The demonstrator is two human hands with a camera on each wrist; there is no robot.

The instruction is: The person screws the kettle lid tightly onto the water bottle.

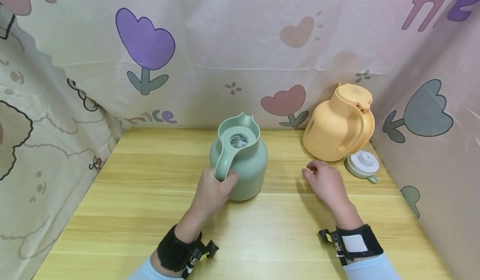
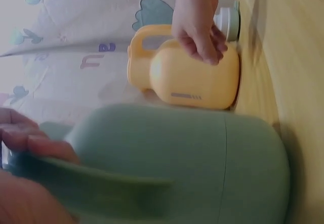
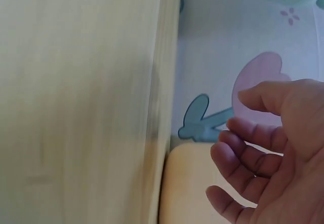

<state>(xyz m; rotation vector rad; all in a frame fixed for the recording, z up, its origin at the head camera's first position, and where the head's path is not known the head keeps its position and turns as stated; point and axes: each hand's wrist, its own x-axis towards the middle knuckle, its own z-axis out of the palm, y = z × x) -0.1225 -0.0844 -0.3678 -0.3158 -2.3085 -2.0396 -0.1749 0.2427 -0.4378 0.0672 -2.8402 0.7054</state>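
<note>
A green thermos jug stands upright on the wooden table, its mouth uncovered. My left hand grips the jug's handle, and in the left wrist view the fingers wrap around it. My right hand is held above the table in front of a yellow thermos jug, with loosely bent fingers and nothing between them, as the right wrist view shows. Just right of that hand lies a white and green lid. The yellow jug has its own lid on.
The wooden table reaches back to a patterned cloth, which also hangs along the left and right sides. The yellow jug stands near the back right corner, close to the cloth.
</note>
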